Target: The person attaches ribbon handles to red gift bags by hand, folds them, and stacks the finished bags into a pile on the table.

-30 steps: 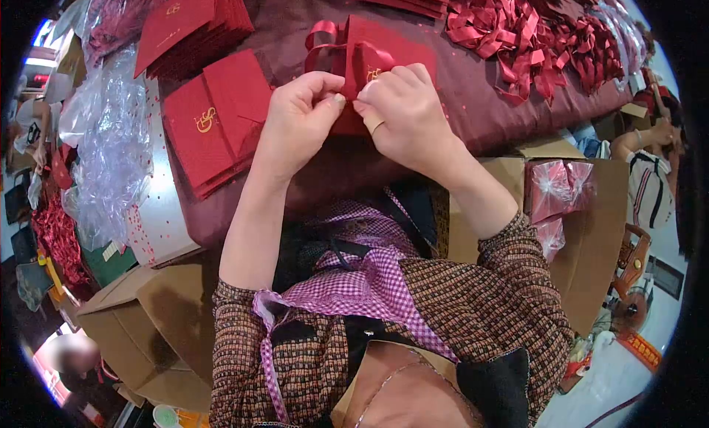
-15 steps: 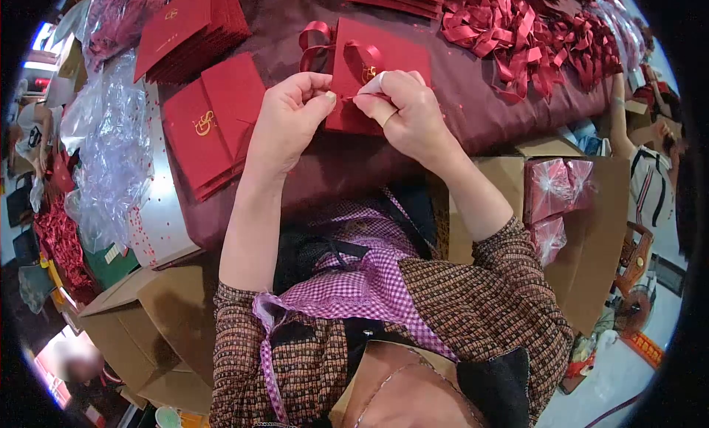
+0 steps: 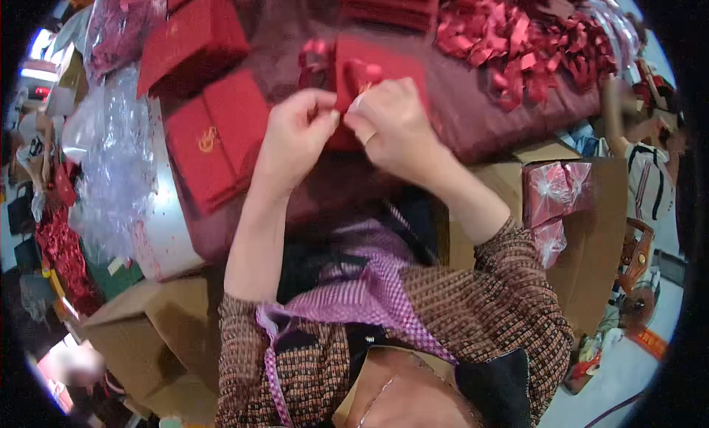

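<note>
Closer together than half a second ago, the person's left hand [image 3: 295,136] and right hand [image 3: 395,129] now nearly meet at the fingertips, and the table's contents sit lower in the view. Each hand is bent in a pinch; blur hides what, if anything, lies between the fingers. A ring circles one right finger.

The red folder [image 3: 402,59] lies flat on the dark red tablecloth [image 3: 332,180], ahead of and partly beneath the right hand, which covers its lower middle. Its left edge runs up from beside the left fingertips. One loop of red ribbon [image 3: 314,51] stands past that edge; another curls over the folder just ahead of the right hand.

Bare cloth spreads between the folder and the gold-marked stack [image 3: 240,121] on the left, whose right side is near the left wrist. More cloth shows on the right, below the ribbon pile [image 3: 521,48], and between the hands and the table's near edge. Beyond the folder, a far stack [image 3: 388,7] sits near its top edge.

Clear plastic [image 3: 114,158] lies left of the gold-marked stack. An open carton [image 3: 591,236] with wrapped red packs [image 3: 546,188] stands below the table's edge, beside the right forearm.
</note>
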